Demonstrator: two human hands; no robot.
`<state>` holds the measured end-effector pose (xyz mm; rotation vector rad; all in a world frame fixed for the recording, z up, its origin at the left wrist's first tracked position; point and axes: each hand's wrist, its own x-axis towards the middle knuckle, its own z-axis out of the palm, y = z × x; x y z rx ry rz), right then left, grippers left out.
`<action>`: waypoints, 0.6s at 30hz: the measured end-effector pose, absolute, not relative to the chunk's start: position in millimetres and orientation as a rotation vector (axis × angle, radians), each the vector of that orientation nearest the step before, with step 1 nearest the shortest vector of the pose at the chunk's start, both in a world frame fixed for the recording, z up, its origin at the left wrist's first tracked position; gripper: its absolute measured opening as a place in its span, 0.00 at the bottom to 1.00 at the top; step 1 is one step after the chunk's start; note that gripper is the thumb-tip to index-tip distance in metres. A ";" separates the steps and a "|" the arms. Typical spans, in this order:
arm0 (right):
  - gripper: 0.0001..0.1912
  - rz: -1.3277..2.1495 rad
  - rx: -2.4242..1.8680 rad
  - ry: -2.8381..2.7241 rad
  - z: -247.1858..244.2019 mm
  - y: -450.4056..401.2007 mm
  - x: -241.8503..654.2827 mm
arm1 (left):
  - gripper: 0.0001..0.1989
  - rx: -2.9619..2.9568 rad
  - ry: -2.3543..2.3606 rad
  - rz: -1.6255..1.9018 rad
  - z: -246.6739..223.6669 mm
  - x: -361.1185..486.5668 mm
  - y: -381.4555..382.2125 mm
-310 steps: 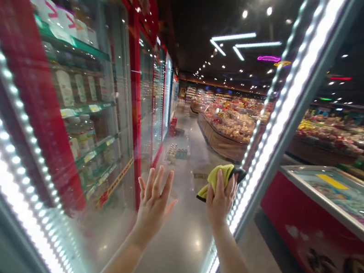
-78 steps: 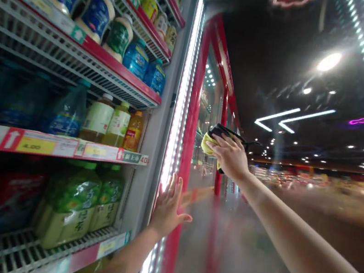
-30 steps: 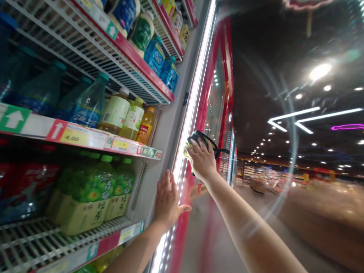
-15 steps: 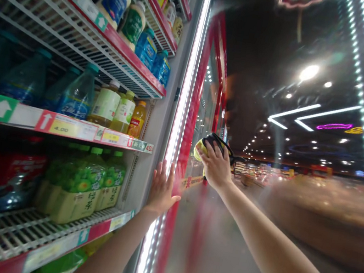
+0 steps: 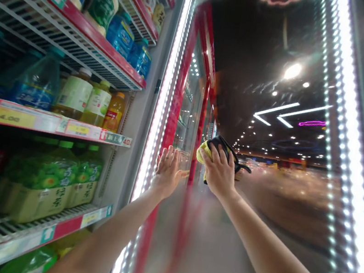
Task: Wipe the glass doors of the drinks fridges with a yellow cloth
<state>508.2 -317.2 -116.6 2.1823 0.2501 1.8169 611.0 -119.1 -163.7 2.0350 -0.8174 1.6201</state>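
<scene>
My left hand (image 5: 166, 173) lies flat with its fingers spread on the glass cooler door (image 5: 217, 235), holding nothing. My right hand (image 5: 218, 170) presses a folded yellow cloth (image 5: 202, 153) to the same glass, a little to the right of my left hand. A black part (image 5: 231, 153) of the cloth or of something with it shows under my fingers. Most of the cloth is hidden by my right hand. The glass reflects ceiling lights and a blurred shop.
To the left stand wire cooler shelves (image 5: 46, 30) with tubs, bottled drinks and green-labelled multipacks behind a red price rail (image 5: 31, 119). An LED strip (image 5: 163, 91) runs up the cabinet frame, and another (image 5: 345, 159) lines the door edge. More red-framed cooler doors (image 5: 192, 96) continue beyond.
The shelves and door frame have shifted left in view. My left hand has risen on the glass, almost level with my right hand, which still holds the cloth to the glass.
</scene>
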 end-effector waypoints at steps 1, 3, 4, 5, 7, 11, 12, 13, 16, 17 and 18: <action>0.28 1.794 2.180 0.263 -129.3 -319.1 508.2 | 0.41 2.021 -0.795 1.619 -163.5 610.9 -119.0; 0.27 1.699 2.179 0.348 -144.6 -320.5 509.5 | 0.39 1.998 -0.764 1.627 -161.6 610.3 -120.9; 0.26 1.648 2.177 0.400 -144.2 -321.1 510.0 | 0.39 1.995 -0.760 1.630 -159.4 609.6 -123.7; 0.26 1.613 2.176 0.435 -138.1 -322.5 509.8 | 0.38 1.996 -0.762 1.628 -156.1 608.7 -128.2; 0.25 1.619 2.179 0.430 -114.0 -329.3 506.3 | 0.37 2.005 -0.780 1.605 -147.1 606.4 -140.8; 0.26 1.813 2.182 0.258 -78.7 -357.2 488.8 | 0.36 1.991 -0.819 1.550 -131.4 603.0 -166.6; 0.27 1.851 2.182 0.212 -82.0 -364.3 484.1 | 0.36 1.984 -0.822 1.551 -130.3 602.6 -170.6; 0.27 1.876 2.184 0.166 -90.2 -370.0 480.3 | 0.37 1.978 -0.823 1.557 -130.3 602.3 -173.5; 0.28 1.854 2.199 0.097 -125.5 -376.0 476.6 | 0.37 1.967 -0.835 1.580 -134.3 601.6 -178.1; 0.28 1.818 2.204 0.116 -133.3 -375.0 477.7 | 0.37 1.968 -0.844 1.583 -135.3 601.0 -179.8; 0.28 1.777 2.206 0.151 -136.2 -373.7 479.2 | 0.37 1.969 -0.853 1.583 -135.5 600.0 -182.1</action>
